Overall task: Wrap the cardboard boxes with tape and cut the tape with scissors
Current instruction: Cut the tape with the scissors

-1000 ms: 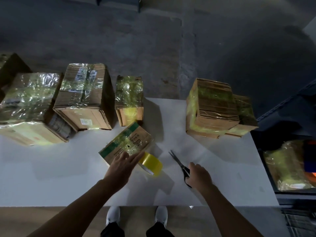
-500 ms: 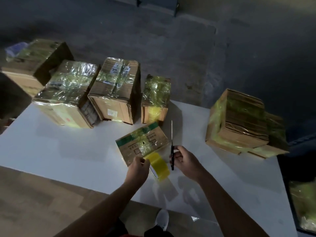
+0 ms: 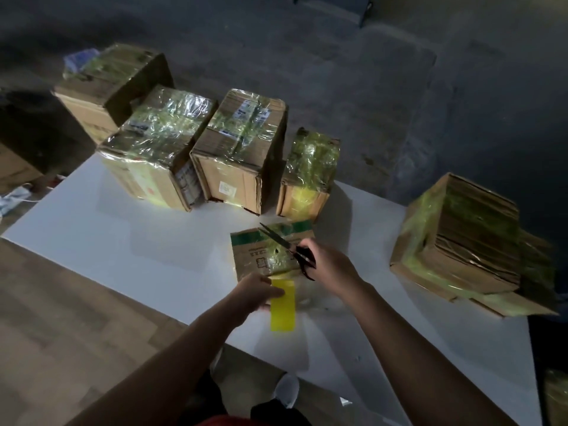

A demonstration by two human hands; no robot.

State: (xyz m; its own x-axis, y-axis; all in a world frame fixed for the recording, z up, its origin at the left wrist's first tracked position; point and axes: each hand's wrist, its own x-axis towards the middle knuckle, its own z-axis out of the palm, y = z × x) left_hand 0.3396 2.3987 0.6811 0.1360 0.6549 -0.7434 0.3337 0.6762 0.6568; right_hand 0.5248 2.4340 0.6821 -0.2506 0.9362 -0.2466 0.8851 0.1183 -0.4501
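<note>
Near the tabletop's front edge, my left hand (image 3: 256,292) pinches the yellow tape roll (image 3: 282,304); right hand (image 3: 325,262) grips scissors (image 3: 287,245); small box (image 3: 270,250) taped, cut pending.

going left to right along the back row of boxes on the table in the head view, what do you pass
shiny wrapped box → tall labelled box → small yellow-taped box → big box at the right edge. The box behind the far left one seems to sit off the table, so it is left out.
</note>
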